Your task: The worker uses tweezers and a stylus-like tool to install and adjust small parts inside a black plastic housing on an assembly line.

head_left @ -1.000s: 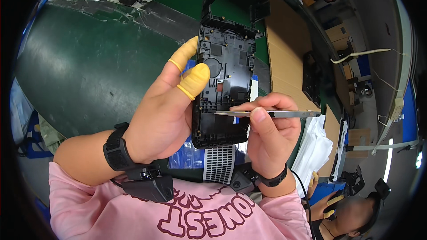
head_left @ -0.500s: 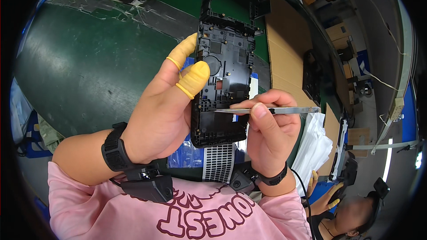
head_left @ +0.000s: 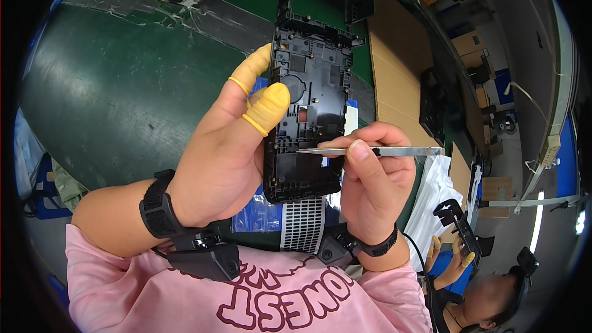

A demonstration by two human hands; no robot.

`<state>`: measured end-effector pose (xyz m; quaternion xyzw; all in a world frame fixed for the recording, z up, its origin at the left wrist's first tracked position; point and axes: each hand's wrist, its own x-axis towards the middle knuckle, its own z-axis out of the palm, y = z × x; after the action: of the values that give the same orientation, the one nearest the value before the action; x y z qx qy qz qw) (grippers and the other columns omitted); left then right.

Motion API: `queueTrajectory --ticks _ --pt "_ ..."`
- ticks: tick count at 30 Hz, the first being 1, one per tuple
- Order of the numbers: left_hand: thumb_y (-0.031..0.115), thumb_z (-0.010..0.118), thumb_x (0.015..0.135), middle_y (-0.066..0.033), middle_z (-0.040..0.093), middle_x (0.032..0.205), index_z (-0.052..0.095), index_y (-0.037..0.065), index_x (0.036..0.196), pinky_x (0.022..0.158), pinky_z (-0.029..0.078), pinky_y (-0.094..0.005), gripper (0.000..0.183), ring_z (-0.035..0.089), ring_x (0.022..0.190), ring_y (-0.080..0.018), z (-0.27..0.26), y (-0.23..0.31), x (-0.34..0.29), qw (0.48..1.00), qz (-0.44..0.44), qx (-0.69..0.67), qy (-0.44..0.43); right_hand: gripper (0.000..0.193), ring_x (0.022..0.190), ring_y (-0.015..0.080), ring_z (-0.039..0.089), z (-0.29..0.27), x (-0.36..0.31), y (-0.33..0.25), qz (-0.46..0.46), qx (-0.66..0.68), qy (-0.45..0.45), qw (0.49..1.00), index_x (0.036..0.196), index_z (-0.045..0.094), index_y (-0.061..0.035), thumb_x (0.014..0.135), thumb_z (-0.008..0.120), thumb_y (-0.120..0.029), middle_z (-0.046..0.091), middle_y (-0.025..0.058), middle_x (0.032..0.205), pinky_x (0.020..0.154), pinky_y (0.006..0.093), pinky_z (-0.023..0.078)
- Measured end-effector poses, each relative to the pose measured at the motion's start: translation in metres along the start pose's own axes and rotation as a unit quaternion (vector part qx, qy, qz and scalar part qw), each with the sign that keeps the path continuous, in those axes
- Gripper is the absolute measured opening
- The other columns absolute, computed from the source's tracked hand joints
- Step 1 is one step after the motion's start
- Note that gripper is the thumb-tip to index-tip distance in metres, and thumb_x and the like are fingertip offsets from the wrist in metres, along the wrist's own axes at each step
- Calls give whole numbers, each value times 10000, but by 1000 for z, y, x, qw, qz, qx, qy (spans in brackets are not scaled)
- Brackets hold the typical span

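Observation:
A black plastic housing (head_left: 317,95) with ribs, cut-outs and small brass-coloured inserts stands lengthwise before me. My left hand (head_left: 228,135) grips its left edge, with yellow finger cots on the thumb and a finger; the fingertips behind it are hidden. In my right hand (head_left: 376,176) a pair of metal tweezers (head_left: 404,152) is pinched between thumb and fingers. The tweezers lie almost level, their tips over the lower left part of the housing. Whether the tips hold anything is too small to tell.
Below the housing lie blue plastic-wrapped packs (head_left: 256,213) and a white perforated sheet (head_left: 302,225) on the green table (head_left: 123,92). Cardboard (head_left: 394,68) and white bags (head_left: 431,194) are to the right. A co-worker (head_left: 493,302) at lower right holds a similar black part (head_left: 465,231).
My hands, the housing and the tweezers have barely shifted. At lower right, the co-worker has raised a black part into clearer view.

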<state>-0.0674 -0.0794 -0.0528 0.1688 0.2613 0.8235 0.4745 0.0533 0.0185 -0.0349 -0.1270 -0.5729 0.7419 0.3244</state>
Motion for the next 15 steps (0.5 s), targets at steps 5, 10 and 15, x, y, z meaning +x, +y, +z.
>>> queueTrajectory --ticks 5,10,15 --pt "224 375 902 -93 415 1207 196 136 1313 869 433 -366 457 464 1069 -210 -1 -1 1 1000 1 1 3 169 782 186 593 0 0 1 1 -1 5 1000 929 471 30 775 539 47 593 159 849 736 279 467" --pt "222 379 901 -86 421 1204 200 136 1313 873 428 -351 457 462 1072 -198 0 0 -1 1000 4 3 7 172 779 169 589 -1 0 2 -3 -11 10 1000 928 479 34 769 533 70 583 134 843 724 256 467" --pt "145 475 855 -85 422 1196 190 131 1315 881 413 -335 542 453 1078 -192 -3 0 -1 1000 -7 -22 -5 171 774 158 586 -2 0 5 -4 -38 14 999 932 480 35 773 532 66 586 135 847 717 248 464"
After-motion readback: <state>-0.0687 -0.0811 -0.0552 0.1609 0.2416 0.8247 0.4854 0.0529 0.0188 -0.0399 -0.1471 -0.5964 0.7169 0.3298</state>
